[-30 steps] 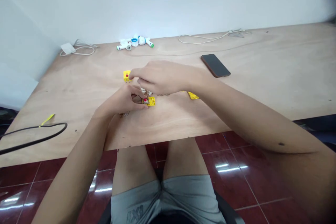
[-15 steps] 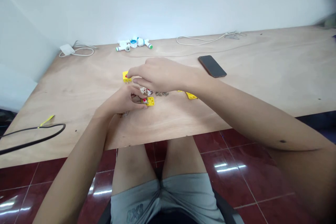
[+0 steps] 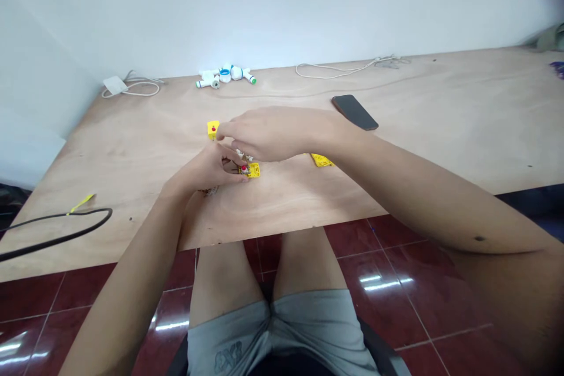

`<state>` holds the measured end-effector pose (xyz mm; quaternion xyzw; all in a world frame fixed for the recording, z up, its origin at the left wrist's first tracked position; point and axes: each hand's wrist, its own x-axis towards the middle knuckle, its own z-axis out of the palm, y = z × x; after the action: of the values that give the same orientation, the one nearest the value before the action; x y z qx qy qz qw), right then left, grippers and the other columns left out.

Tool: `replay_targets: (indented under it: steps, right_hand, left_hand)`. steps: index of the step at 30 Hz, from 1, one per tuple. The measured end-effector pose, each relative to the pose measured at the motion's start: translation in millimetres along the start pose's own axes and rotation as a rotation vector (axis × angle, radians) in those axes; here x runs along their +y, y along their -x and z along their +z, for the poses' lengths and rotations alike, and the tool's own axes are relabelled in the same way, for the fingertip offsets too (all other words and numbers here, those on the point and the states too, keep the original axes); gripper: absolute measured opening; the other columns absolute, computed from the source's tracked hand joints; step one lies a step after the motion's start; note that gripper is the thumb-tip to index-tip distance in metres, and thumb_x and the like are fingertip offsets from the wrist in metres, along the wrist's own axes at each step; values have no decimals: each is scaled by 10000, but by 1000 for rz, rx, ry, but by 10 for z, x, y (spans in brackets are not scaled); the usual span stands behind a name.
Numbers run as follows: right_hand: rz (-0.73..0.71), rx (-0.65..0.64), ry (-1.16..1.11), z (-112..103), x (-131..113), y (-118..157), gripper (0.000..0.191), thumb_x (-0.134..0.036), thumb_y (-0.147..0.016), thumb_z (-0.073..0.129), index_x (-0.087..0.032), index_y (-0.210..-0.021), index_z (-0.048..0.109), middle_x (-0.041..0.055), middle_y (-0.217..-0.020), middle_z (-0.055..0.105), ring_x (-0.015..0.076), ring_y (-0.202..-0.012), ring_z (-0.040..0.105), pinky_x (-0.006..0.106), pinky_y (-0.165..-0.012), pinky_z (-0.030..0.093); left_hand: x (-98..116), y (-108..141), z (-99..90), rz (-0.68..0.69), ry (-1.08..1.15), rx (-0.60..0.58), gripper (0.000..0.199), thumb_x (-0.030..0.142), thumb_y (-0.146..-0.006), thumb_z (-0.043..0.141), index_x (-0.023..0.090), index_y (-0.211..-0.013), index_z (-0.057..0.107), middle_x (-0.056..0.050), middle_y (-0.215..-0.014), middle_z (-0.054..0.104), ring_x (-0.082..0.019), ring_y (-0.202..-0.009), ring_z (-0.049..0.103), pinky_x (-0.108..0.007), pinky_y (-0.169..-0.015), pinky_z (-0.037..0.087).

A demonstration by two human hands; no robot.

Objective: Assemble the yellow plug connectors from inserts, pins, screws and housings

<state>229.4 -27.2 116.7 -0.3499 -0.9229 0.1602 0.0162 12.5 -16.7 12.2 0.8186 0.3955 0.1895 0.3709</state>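
Note:
My left hand rests on the table, its thumb and fingers closed around the edge of a small open yellow plastic housing. A red button and thin metal pins show in the housing. Over it hovers my right hand, palm down with curled fingers. From under this hand a thin shaft, like that of a screwdriver, reaches down to the housing; its handle is hidden. Small white parts lie just behind, partly covered by my right hand. A yellow block with a red button stands beyond my left hand.
Another yellow piece lies under my right forearm. A phone sits farther back. White pipe-like fittings, a white cable and a white adapter line the wall. A black cable loops at left. Small metal bits lie by my left wrist.
My right hand has dropped slightly toward the housing and now covers the small metal parts seen behind it before. My left hand keeps its hold; the view has shifted slightly.

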Motion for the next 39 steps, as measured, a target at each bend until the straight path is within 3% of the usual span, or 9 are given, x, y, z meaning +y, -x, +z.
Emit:
replay_targets:
  steps: [5,11,17,20,25,32,34,37,39]
  right_hand:
    - [24,118,1,7,15,-11,209,-241,-1063,655,-194,-860,672,40,-717,570,186,-680,460,366,-680,266]
    - [29,-31,-36,-92,-31,22,179,-217,-1071,611,-183,-923,706,30,-746,587,167,-670,459,352,-670,266]
    - [83,-29,122,-97,-121,17,288,-276,-1156,497,-155,-1012,715,40,-786,601,153,-650,437,347,-675,252]
    - [63,-63,122,-63,-81,-5,212,-210,-1106,566,-158,-951,702,39,-775,603,151,-641,432,351,-671,258]
    - [77,57,93,-46,-41,-18,191,-200,-1106,591,-164,-951,697,39,-760,602,167,-669,483,349,-694,273]
    - [27,10,-11,-36,71,-33,161,-108,-1026,639,-179,-883,661,-9,-661,551,132,-571,424,338,-632,273]
    - [-60,74,-74,46,154,-73,148,-74,-1027,606,-170,-979,709,0,-718,616,142,-626,493,324,-649,318]
    - [-206,216,-257,273,297,-152,351,-40,-1042,515,-158,-1309,710,13,-856,729,168,-774,622,308,-726,429]
    - [-259,330,-420,460,376,-192,419,-30,-1038,481,-143,-1388,683,8,-868,744,167,-823,663,310,-792,492]
  left_hand:
    - [-40,-12,6,35,-39,12,300,443,-753,952,240,-967,897,-87,-1086,836,-279,-1020,749,-382,-861,638]
    - [-69,-17,8,30,-47,-10,294,423,-790,943,223,-1001,899,-73,-992,827,-256,-944,746,-359,-812,625]
    - [-43,-11,13,50,-4,11,246,390,-784,937,219,-953,881,-73,-1042,828,-258,-975,753,-366,-853,652]
    - [-54,-10,17,69,-17,12,238,388,-791,933,218,-947,876,-68,-1014,825,-256,-956,757,-372,-846,648]
    - [-86,-10,26,89,-17,5,254,407,-811,913,238,-999,896,-79,-1155,838,-272,-1061,770,-377,-888,660]
    - [-94,-11,19,51,-12,-8,284,436,-795,935,250,-1007,905,-79,-1166,871,-300,-1064,800,-447,-962,682]
    - [-95,-11,17,44,-11,-9,284,435,-795,940,255,-1013,907,-79,-1194,870,-313,-1100,802,-467,-995,687]
    - [-83,-3,24,33,9,-13,268,411,-814,941,265,-1036,906,-69,-1177,870,-313,-1119,801,-485,-1032,690]
    - [-73,0,34,38,35,-16,266,391,-815,942,266,-1045,899,-68,-1164,866,-310,-1118,801,-488,-1035,693]
